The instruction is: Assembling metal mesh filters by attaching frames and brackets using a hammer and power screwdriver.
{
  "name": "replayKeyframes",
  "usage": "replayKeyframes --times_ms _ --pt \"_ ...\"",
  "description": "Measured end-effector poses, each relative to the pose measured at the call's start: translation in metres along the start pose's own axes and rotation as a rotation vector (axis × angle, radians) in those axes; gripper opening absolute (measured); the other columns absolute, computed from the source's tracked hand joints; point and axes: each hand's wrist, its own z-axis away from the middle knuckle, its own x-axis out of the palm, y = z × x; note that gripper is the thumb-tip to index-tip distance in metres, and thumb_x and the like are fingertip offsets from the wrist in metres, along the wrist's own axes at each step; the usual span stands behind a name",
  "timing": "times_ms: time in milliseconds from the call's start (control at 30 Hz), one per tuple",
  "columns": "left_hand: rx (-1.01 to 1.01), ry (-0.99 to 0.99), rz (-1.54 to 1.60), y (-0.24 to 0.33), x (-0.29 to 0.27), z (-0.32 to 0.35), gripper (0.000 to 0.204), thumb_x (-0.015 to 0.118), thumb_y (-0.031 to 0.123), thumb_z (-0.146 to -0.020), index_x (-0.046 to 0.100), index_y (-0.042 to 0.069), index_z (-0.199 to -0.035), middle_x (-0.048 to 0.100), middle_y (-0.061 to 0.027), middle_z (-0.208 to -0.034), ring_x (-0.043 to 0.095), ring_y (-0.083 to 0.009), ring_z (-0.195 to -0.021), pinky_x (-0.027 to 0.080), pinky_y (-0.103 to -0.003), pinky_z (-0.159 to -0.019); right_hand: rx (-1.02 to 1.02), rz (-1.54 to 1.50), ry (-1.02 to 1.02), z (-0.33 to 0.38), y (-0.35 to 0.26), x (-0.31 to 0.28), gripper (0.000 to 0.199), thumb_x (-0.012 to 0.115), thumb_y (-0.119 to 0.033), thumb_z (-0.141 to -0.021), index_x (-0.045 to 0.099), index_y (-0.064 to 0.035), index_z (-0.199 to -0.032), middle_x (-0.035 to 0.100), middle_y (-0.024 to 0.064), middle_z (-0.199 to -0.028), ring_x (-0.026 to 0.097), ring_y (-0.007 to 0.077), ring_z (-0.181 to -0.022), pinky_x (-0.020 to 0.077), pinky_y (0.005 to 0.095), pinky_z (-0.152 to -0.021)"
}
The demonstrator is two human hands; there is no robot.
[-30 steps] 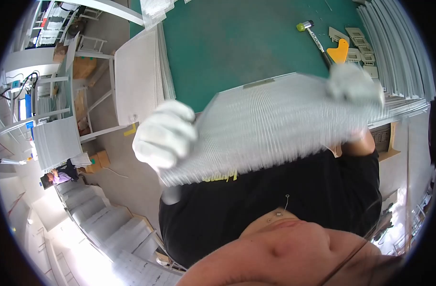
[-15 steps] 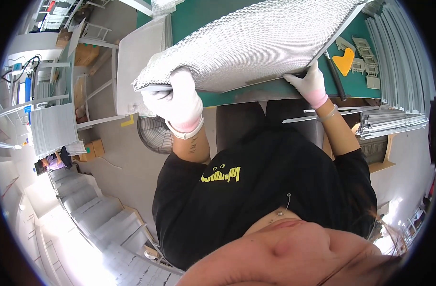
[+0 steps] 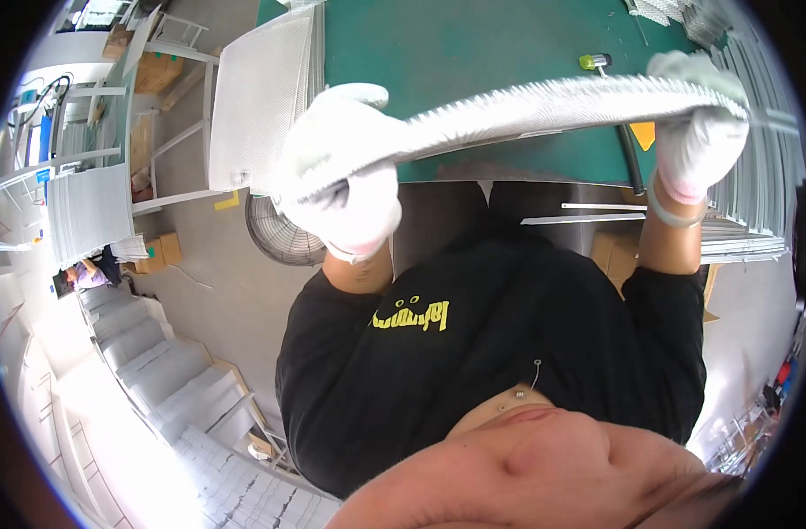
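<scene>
My left hand point(image 3: 354, 172), in a white glove, is closed around the left end of a silvery mesh panel point(image 3: 526, 110). At the panel's right end my gloved right hand point(image 3: 705, 145) grips it too, its fingers over the far side. The panel is held above the green work table point(image 3: 473, 53), almost edge-on, and reads as a narrow, slightly curved band. Partly hidden behind it lie a mallet point(image 3: 630, 163) with a black handle and green-and-white head, and a yellow flat piece point(image 3: 644, 134) near my right hand.
Left of the table stands a stack of mesh panels point(image 3: 264, 97). Long grey strips point(image 3: 764, 176) are bundled at the right. White strips point(image 3: 584, 219) jut out near my lap. A round fan point(image 3: 284, 234) is on the floor at left.
The panel has swung from showing its broad face to nearly edge-on. My right hand has shifted from its lower edge to its right end. My left hand still holds the left end.
</scene>
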Motion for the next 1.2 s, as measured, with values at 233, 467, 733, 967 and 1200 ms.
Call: replayKeyframes --times_ms 233,467,733,967,1200 --pt "0.116 -0.628 0.433 -0.003 -0.021 -0.005 0.032 0.052 0.031 -0.103 0.062 0.006 -0.086 0.065 -0.0085 -0.076 0.065 -0.0204 -0.069 0.052 -0.041 -0.074 -0.08 0.043 -0.269 0.009 -0.05 0.011 0.06 0.077 -0.043 -0.085 0.031 -0.0187 -0.056 0.029 -0.0058 -0.048 0.029 0.0095 -0.041 0.0182 0.03 -0.043" --pt "-0.242 -1.016 0.459 0.029 -0.034 0.029 0.017 0.071 0.017 -0.078 0.071 0.008 -0.093 0.07 -0.0072 -0.096 0.068 -0.0263 -0.085 0.054 -0.042 -0.083 -0.395 -0.415 -0.731 0.019 -0.037 0.002 0.033 0.058 -0.016 -0.068 0.028 -0.0159 -0.055 0.046 0.0019 -0.053 0.043 0.0109 -0.039 0.0203 0.0281 -0.034" --pt "-0.043 -0.828 0.732 0.004 -0.039 0.001 0.058 0.036 0.041 -0.107 0.065 -0.005 -0.087 0.067 -0.0233 -0.089 0.067 -0.036 -0.077 0.053 -0.044 -0.067 -0.147 -0.072 -0.071 0.037 -0.042 0.036 0.047 0.058 -0.022 -0.096 0.038 -0.0119 -0.055 0.05 0.0058 -0.054 0.05 0.0176 -0.044 0.0365 0.033 -0.043" --pt "-0.286 0.18 -0.213 -0.008 -0.023 -0.002 0.017 0.065 0.011 -0.093 0.059 -0.002 -0.102 0.067 -0.0162 -0.088 0.066 -0.0255 -0.076 0.055 -0.04 -0.072 0.178 0.143 0.166 0.007 -0.018 0.022 0.039 0.071 -0.03 -0.094 0.062 0.0043 -0.11 0.067 0.0161 -0.104 0.063 0.025 -0.095 0.0496 0.0369 -0.09" --pt "-0.155 0.008 0.08 -0.001 0.002 -0.007 0.018 0.072 0.015 -0.091 0.064 -0.001 -0.094 0.068 -0.0149 -0.088 0.068 -0.0233 -0.076 0.056 -0.04 -0.073 0.123 0.074 0.028 0.009 -0.008 -0.002 0.04 0.067 -0.037 -0.096 0.062 0.0014 -0.106 0.064 0.0162 -0.093 0.059 0.0288 -0.084 0.0495 0.0406 -0.079"
